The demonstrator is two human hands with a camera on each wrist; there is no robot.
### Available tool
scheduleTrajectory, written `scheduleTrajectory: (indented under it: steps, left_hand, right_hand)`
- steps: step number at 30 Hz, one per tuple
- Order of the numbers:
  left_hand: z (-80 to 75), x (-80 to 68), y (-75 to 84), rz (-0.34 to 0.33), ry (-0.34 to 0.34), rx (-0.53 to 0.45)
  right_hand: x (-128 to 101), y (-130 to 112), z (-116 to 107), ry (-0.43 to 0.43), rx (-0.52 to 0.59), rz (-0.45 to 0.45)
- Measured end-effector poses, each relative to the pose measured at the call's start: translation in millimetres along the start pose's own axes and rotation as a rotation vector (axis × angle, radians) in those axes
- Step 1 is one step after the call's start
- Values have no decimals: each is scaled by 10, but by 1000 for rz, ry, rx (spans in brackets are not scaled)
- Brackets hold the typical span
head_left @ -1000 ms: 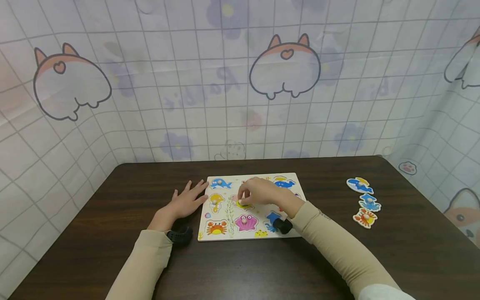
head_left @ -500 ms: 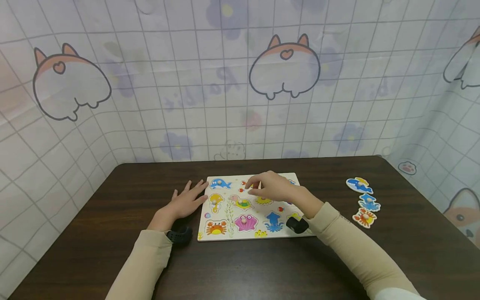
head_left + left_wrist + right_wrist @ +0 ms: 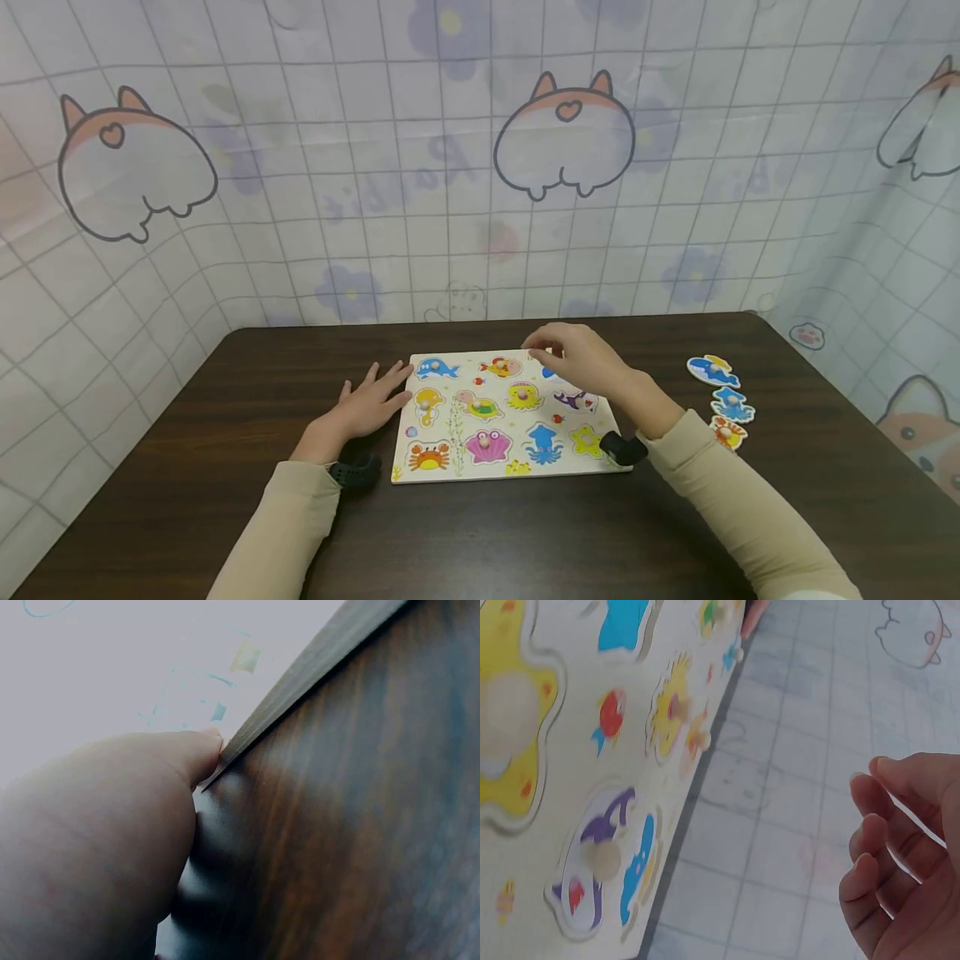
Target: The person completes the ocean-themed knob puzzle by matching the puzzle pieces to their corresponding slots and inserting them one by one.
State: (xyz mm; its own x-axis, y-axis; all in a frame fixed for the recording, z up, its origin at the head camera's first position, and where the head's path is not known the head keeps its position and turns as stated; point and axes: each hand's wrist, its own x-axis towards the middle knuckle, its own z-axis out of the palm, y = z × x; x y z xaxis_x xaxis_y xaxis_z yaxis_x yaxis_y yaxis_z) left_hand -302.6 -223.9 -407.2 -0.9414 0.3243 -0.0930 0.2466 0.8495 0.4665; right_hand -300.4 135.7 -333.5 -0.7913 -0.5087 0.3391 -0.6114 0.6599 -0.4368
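Head view shows the puzzle board [image 3: 510, 412] in the worktop's middle; left hand [image 3: 367, 407] flat beside it, fingers spread. Right hand [image 3: 581, 360] hovers above the board, fingers loosely curled, empty; better to pinch one knob squarely.

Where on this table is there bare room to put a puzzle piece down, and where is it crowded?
Bare wood lies along the near edge of the table between the two sleeves, left of the left hand, and between the puzzle board and the three loose pieces at the right. The board itself is crowded, with the right hand over its far right corner.
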Motion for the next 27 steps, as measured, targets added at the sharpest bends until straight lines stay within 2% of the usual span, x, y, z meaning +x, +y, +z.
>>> scheduleTrajectory:
  steps: [7, 19, 27]
  left_hand:
    - [3, -6, 6, -4, 7, 5]
    - [14, 6, 10, 0, 10, 8]
    - [12, 3, 10, -1, 9, 7]
  right_hand:
    - [-102, 168, -160, 68, -8, 57]
    - [-388, 693, -493, 146, 8, 128]
    - [-615, 922, -704, 121, -23, 229]
